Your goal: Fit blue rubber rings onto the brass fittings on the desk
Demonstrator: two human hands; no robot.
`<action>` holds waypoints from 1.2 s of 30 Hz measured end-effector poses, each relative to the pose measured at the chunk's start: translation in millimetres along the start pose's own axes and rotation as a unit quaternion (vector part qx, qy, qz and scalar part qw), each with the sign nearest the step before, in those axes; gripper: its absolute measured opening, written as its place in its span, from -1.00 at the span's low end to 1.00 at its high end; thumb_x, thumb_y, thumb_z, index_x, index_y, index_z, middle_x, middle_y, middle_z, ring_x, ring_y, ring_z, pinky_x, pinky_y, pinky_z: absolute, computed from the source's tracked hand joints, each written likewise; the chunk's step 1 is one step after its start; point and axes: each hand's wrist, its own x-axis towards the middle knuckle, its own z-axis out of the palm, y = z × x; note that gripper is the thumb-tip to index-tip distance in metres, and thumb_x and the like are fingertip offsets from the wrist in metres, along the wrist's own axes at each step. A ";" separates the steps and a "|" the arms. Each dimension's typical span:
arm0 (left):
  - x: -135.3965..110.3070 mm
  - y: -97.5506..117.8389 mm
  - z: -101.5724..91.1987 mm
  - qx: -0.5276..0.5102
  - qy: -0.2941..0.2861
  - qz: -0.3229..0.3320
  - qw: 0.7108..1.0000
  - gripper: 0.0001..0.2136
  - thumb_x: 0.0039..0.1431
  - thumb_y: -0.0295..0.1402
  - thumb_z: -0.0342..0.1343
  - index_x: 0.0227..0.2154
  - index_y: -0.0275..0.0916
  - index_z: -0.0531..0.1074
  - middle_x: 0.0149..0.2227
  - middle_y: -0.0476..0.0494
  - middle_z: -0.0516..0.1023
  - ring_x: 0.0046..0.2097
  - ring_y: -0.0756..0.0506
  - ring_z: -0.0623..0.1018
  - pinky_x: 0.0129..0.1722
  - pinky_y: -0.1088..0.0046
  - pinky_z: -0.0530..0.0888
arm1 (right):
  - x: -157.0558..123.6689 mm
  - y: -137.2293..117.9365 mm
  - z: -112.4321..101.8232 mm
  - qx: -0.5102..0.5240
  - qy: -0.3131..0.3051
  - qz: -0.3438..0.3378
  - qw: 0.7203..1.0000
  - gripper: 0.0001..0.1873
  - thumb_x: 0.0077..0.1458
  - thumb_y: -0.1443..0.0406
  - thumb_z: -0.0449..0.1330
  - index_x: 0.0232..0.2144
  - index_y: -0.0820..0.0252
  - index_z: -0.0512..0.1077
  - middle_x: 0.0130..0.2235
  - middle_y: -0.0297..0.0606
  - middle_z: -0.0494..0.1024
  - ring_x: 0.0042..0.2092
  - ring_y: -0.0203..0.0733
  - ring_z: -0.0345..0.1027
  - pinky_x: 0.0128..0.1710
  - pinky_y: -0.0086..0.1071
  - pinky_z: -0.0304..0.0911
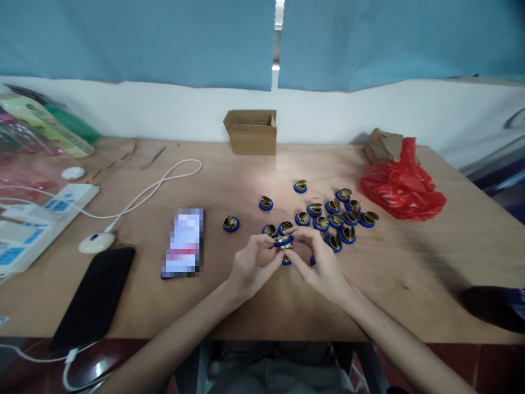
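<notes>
Both hands meet over the middle of the wooden table [262,306]. My left hand [250,265] and my right hand [320,262] pinch one small round part [284,241] between their fingertips: a blue ring with a brass-coloured metal piece in it. Several more of these blue-and-brass parts [336,216] lie scattered just beyond my right hand. One [231,223] sits apart to the left, another [301,186] farther back. A further part shows partly under my fingers.
A small open cardboard box [251,131] stands at the back edge. A red plastic bag [400,183] lies at the right. Two phones [184,241] [96,295], a white cable [164,183] and a power strip [36,219] occupy the left side.
</notes>
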 end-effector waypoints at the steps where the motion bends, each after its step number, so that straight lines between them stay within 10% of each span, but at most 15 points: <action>1: -0.2 0.3 -0.1 0.004 -0.001 -0.007 1.000 -0.76 0.22 -0.34 0.27 -0.13 -0.15 0.34 -0.29 -0.02 0.69 -0.32 -0.05 0.74 -0.38 0.59 0.63 | -0.4 0.6 0.5 0.011 0.000 0.011 1.000 -0.72 0.30 0.33 0.22 0.02 0.11 0.29 0.00 -0.10 0.54 0.01 -0.08 0.53 -0.01 -0.15 0.51; 13: -1.1 -0.7 -5.5 0.017 -0.012 0.047 0.999 -0.87 0.21 -0.37 0.23 -0.28 -0.16 0.36 -0.42 0.05 0.60 -0.43 0.04 0.66 -0.38 0.65 0.56 | 1.6 -2.2 -2.7 0.106 -0.015 0.043 0.993 -0.85 0.23 0.37 0.25 -0.19 0.07 0.36 -0.12 -0.24 0.53 -0.11 -0.16 0.50 -0.08 -0.26 0.46; 19: 1.2 -5.9 -1.6 -0.019 0.017 -0.016 1.000 -0.86 0.26 -0.35 0.22 -0.21 -0.17 0.36 -0.35 0.02 0.61 -0.34 0.01 0.69 -0.33 0.61 0.58 | 11.9 -7.1 -16.4 0.294 -0.064 0.132 0.944 -0.84 0.26 0.23 0.29 -0.10 0.03 0.48 0.02 -0.22 0.60 0.05 -0.15 0.53 0.12 -0.19 0.43; 30: 11.2 -1.1 -7.6 -0.013 0.030 0.075 0.997 -0.91 0.28 -0.44 0.21 -0.20 -0.17 0.44 -0.36 0.02 0.64 -0.39 0.05 0.66 -0.32 0.65 0.57 | 15.2 3.5 -22.6 0.479 -0.071 0.270 0.832 -0.76 0.12 0.15 0.38 -0.16 0.05 0.67 -0.01 -0.18 0.69 0.01 -0.09 0.57 0.10 -0.16 0.43; 36: 16.4 5.2 -14.3 -0.036 -0.008 0.080 0.996 -0.85 0.20 -0.52 0.22 -0.20 -0.21 0.44 -0.40 0.02 0.62 -0.43 0.05 0.62 -0.35 0.63 0.54 | 18.6 0.6 -21.8 0.507 -0.036 0.268 0.819 -0.70 0.15 0.15 0.32 -0.08 0.05 0.65 0.16 -0.17 0.58 0.11 -0.03 0.48 0.09 -0.12 0.43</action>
